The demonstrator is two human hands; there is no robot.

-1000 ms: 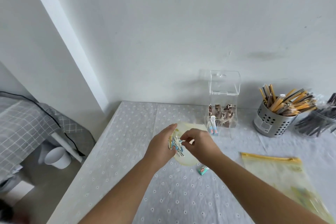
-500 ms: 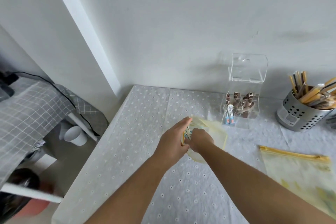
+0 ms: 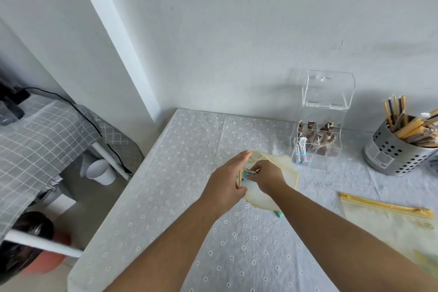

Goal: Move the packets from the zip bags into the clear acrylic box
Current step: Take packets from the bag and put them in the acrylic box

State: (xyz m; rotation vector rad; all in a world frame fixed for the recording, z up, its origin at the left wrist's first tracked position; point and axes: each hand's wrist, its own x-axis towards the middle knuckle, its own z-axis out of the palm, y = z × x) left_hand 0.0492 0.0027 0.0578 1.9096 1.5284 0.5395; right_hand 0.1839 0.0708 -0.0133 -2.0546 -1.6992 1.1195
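From my remote seat I watch both hands meet over the daisy-print bench. The left hand pinches the yellow zip edge of a zip bag, holding its mouth open. The right hand reaches into that mouth, its fingers curled round a few packets that are still inside the bag. The box stands near the wall, just beyond the bag, with its lid tipped up. Brown sachets fill its rear compartments, and two blue-and-white sticks lean in the front left one. One loose packet lies on the cloth, peeping out beside the right forearm under the bag's near edge. A second bag lies flat to the right, well apart from the hands. A perforated metal holder of wrapped sticks stands to the right of the box.
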